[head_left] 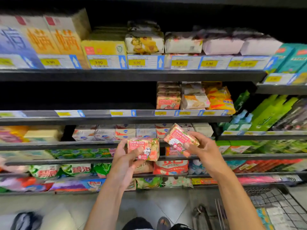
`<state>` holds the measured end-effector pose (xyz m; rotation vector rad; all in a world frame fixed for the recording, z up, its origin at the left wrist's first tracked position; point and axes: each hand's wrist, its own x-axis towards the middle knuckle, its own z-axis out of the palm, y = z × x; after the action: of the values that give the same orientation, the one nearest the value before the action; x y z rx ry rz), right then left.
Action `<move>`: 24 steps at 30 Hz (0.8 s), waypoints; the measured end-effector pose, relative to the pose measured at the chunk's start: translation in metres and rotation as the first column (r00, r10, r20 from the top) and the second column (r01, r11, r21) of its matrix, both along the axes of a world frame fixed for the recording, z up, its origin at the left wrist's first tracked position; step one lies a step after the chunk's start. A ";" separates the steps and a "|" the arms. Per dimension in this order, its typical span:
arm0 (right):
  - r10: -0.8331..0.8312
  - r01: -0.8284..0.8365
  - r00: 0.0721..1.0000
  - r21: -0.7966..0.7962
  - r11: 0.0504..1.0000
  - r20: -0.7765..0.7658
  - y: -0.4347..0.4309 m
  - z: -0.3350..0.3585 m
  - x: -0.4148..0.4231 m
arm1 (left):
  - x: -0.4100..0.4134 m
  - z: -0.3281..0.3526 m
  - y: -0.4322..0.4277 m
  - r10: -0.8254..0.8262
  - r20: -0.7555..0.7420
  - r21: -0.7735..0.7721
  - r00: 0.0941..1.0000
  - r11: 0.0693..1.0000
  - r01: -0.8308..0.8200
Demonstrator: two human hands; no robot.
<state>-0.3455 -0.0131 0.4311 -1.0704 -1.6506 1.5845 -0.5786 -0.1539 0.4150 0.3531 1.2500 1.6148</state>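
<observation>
You stand in a shop in front of dark metal shelves full of soap and washing packs. Yellow price tags run along the shelf edges. The grey tiled floor is at 6 o'clock, and a wire shopping cart sits at 5 o'clock.

You hold two small boxes in the air, just below the middle of the view and in front of the lower shelves. Your left hand grips the left soap box. Your thumb lies across its front and your fingers curl round its left side. Your right hand pinches the right soap box by its right end, with the thumb on the front. This box is at 2 o'clock from the other one, very close to it, and it tilts down to the right. The left one sits almost level.

Both boxes look the same. They are little cardboard blocks with flat sides and sharp corners. They are pink and red with green leaf shapes, white words that say "Goat Soap", and a small round picture. The card looks smooth and a bit shiny.

A stack of the same boxes rests on a higher shelf at 12 o'clock from your hands. Soft puffy bags lie on the shelves below.
</observation>
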 end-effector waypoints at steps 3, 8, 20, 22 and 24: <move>0.031 -0.033 0.999 0.084 0.996 0.025 0.020 0.015 -0.008 | -0.003 0.002 0.004 0.009 -0.060 0.016 0.998 1.000 -0.008; 0.057 -0.092 0.992 0.327 0.941 0.115 0.043 0.047 -0.034 | -0.008 0.009 0.008 0.008 -0.132 0.034 0.991 0.999 -0.003; -0.120 -0.248 0.879 0.655 0.714 0.462 0.095 0.076 -0.098 | -0.045 0.015 0.013 -0.006 -0.262 0.069 0.965 0.997 0.025; -0.140 -0.282 0.841 0.644 0.711 0.523 0.099 0.075 -0.102 | -0.049 0.012 0.014 0.001 -0.259 0.090 0.966 0.996 0.023; -0.139 -0.316 0.810 0.624 0.715 0.570 0.103 0.072 -0.104 | -0.052 0.011 0.014 -0.004 -0.264 0.108 0.964 0.994 0.034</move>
<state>-0.4495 0.0901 0.5029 -1.0926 -2.4669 0.5106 -0.6302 -0.1396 0.4256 0.6671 1.3510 1.6641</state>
